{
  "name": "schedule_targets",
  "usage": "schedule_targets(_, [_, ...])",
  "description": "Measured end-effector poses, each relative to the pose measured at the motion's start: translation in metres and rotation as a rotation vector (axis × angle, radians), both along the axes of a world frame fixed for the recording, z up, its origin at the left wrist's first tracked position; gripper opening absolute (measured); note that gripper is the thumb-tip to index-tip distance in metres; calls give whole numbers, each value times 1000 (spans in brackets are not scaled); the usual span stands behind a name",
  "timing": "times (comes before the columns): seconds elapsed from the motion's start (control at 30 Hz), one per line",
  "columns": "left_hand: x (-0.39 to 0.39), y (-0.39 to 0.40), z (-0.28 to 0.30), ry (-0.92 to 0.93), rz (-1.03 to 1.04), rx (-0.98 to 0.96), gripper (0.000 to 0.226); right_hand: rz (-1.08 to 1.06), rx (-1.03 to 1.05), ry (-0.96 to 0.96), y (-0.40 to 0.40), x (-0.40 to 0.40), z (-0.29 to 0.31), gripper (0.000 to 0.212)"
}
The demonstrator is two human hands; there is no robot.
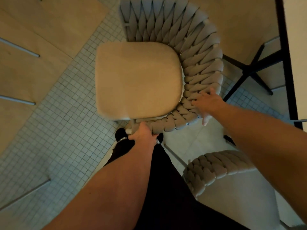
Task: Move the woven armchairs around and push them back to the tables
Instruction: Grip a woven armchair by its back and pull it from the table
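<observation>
A woven armchair (196,52) with a grey braided back and a beige seat cushion (137,78) stands right below me, seen from above. My left hand (144,134) grips the near end of its braided rim, at the front corner of the frame. My right hand (206,103) grips the braided rim further right, fingers spread over the top and thumb down the outer side. A second woven armchair (214,166) shows only its braided back at the lower right, partly hidden by my right forearm.
A black-edged table (285,52) with a black cross base (249,72) stands at the right. Wooden table tops (33,52) and thin metal legs (20,47) lie at the left over a small-tiled floor (54,130). My black-trousered legs and shoes are right behind the chair.
</observation>
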State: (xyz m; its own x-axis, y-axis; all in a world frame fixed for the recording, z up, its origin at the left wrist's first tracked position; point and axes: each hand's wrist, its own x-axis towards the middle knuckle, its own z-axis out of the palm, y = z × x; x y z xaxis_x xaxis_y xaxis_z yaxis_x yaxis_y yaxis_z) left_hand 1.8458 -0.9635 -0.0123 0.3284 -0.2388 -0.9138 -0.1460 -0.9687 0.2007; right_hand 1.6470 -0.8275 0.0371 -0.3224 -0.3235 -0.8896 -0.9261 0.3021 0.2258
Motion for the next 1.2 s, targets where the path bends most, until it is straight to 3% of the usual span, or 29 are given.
schedule_targets(0.13, [-5,-2,-2,-61,22,-11,81,29,16,29,2,6,-8,108])
schedule_targets(0.33, [6,-23,-4,-91,-132,-39,81,-41,-59,2,-5,14,-9,100])
schedule_targets(0.5, [17,-77,4,-17,-492,-93,68,-162,-125,-53,-35,44,-5,91])
schedule_targets(0.63, [15,-129,12,-50,-408,-131,73,-300,-142,-59,-67,72,-9,93])
schedule_targets(0.87, [-3,-234,-8,-58,-613,-229,70,-508,-224,-89,-131,119,-14,94])
schedule_targets(1.03, [-35,-278,18,-105,-811,-340,93,-600,-315,-149,-174,134,-10,90])
schedule_targets(1.2, [-49,-301,22,-129,-1014,-426,96,-600,-387,-208,-193,130,-14,85])
